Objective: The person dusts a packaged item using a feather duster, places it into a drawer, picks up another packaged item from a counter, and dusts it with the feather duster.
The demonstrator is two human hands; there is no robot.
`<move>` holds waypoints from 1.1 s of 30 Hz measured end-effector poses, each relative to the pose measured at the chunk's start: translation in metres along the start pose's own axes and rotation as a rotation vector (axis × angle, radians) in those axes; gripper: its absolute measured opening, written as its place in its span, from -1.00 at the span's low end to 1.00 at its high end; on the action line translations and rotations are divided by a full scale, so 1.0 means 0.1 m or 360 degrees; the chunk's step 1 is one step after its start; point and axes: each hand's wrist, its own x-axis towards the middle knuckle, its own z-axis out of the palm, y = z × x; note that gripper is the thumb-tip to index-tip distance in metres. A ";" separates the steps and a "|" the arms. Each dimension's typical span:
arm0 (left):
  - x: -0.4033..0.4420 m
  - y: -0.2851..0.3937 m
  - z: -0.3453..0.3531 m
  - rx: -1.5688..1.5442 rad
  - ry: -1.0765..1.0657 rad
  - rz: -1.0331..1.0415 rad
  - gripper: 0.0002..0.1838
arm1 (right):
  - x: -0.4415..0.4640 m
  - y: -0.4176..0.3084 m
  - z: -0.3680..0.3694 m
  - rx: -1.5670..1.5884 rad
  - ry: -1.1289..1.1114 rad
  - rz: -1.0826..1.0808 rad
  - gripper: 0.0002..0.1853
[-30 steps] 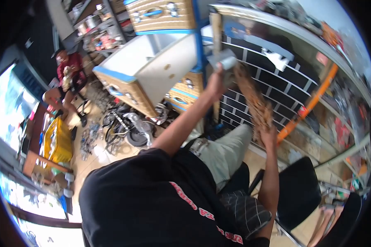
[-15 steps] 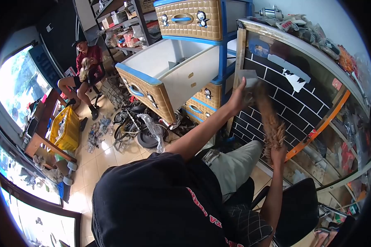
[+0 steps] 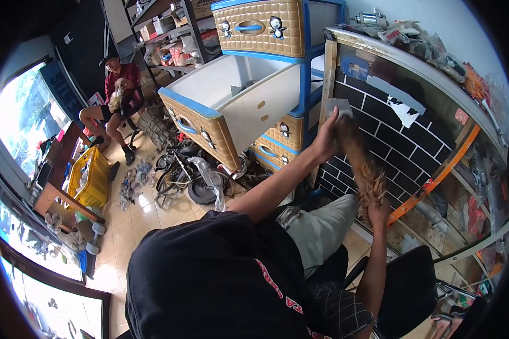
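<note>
A small grey-white box-like object [image 3: 338, 107] is gripped in my left hand [image 3: 326, 138], the thumb pressed along its side. My right hand [image 3: 379, 213] is closed around the lower end of a brown feather duster [image 3: 372, 183]. The duster slants up and left, and its blurred upper end lies against or just beside the grey-white object; contact is not clear. Both hands are in front of the glass cabinet with the black-and-white brick pattern [image 3: 390, 152]. My right fingers are partly covered by the feathers.
An open drawer [image 3: 195, 110] juts from a tan and blue drawer unit on the left. Bicycle-like parts [image 3: 201, 186] lie on the floor. A seated person [image 3: 121, 85] is farther back, near a yellow crate [image 3: 90, 181]. A black chair [image 3: 407, 288] stands at the lower right.
The view has swung, shifting the scene right and down from the first frame. Since the middle frame, the duster's upper end has moved slightly left. Both hands keep their hold.
</note>
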 end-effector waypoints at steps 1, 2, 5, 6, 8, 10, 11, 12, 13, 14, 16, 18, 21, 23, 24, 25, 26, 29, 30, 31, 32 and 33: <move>-0.03 0.02 0.03 0.0049 0.0057 0.0002 -0.24 | -0.03 -0.10 -0.02 -0.0003 -0.0002 0.0002 -0.68; -0.07 0.06 0.09 0.0101 0.0113 0.0008 -0.26 | -0.05 -0.26 -0.06 -0.0001 -0.0072 0.0116 -0.69; -0.05 0.04 0.02 -0.0013 0.0048 0.0072 -0.20 | -0.05 -0.26 -0.07 -0.0037 -0.0231 0.0146 -0.68; -0.02 0.02 -0.04 -0.0119 -0.0006 0.0138 -0.17 | -0.03 -0.18 0.00 0.0009 -0.0207 0.0100 -0.65; -0.06 0.04 0.08 -0.0304 -0.0068 0.0126 -0.14 | -0.04 -0.21 0.03 0.0074 -0.0126 0.0149 -0.60; -0.15 0.08 0.21 -0.0092 -0.0112 0.0089 -0.14 | -0.08 -0.25 0.07 0.0060 -0.0161 0.0098 -0.61; -0.14 0.06 0.18 -0.0090 -0.0116 0.0092 -0.14 | -0.08 -0.28 0.08 0.0048 -0.0198 0.0045 -0.62; -0.13 0.02 0.13 -0.0160 -0.0066 0.0108 -0.12 | -0.07 -0.28 0.10 0.0046 -0.0196 0.0044 -0.62; -0.13 0.00 0.13 -0.0232 -0.0016 0.0121 -0.10 | -0.07 -0.27 0.13 0.0029 -0.0169 0.0050 -0.61; -0.10 -0.03 0.15 -0.0229 -0.0043 0.0201 0.08 | -0.06 -0.27 0.15 0.0013 -0.0142 0.0057 -0.60; -0.14 -0.07 0.15 -0.0117 -0.0089 0.0151 0.12 | -0.06 -0.39 0.19 0.0110 -0.0053 0.0243 -0.60; -0.19 -0.09 0.16 -0.0213 -0.0096 0.0043 0.13 | -0.13 -0.46 0.21 0.0156 -0.0059 0.0074 -0.60; -0.06 -0.25 -0.20 0.0025 -0.0008 0.0089 0.06 | -0.08 -0.43 0.22 -0.0108 -0.0068 -0.0207 -0.68; -0.16 -0.12 0.12 -0.0375 -0.0063 -0.0044 -0.04 | -0.07 -0.32 0.29 -0.0172 0.0161 0.0016 -0.67; -0.10 -0.13 0.00 -0.0360 0.0008 -0.0098 -0.05 | -0.07 -0.30 0.31 -0.0075 0.0172 0.0103 -0.68; -0.15 -0.10 0.18 -0.0082 0.0127 0.0023 -0.06 | -0.09 -0.32 0.31 0.0027 0.0180 0.0180 -0.67; -0.14 -0.11 0.16 -0.0182 0.0047 -0.0014 -0.08 | -0.14 -0.42 0.26 0.0162 0.0132 0.0158 -0.69; -0.11 -0.11 0.17 -0.0242 -0.0284 0.0006 -0.15 | -0.09 -0.46 0.19 -0.0202 -0.0107 -0.0137 -0.74; -0.12 -0.09 0.19 -0.0311 -0.0230 -0.0043 -0.14 | -0.09 -0.49 0.19 -0.0157 -0.0006 0.0032 -0.74; -0.14 -0.08 0.22 -0.0378 -0.0171 -0.0093 -0.14 | -0.08 -0.53 0.17 -0.0108 0.0093 0.0201 -0.75; -0.13 -0.09 0.25 -0.0135 -0.0052 0.0001 -0.13 | -0.08 -0.46 0.19 -0.0103 0.0120 0.0281 -0.74; -0.16 -0.08 0.28 -0.0109 -0.0055 -0.0033 -0.16 | -0.09 -0.41 0.20 -0.0054 0.0136 0.0184 -0.74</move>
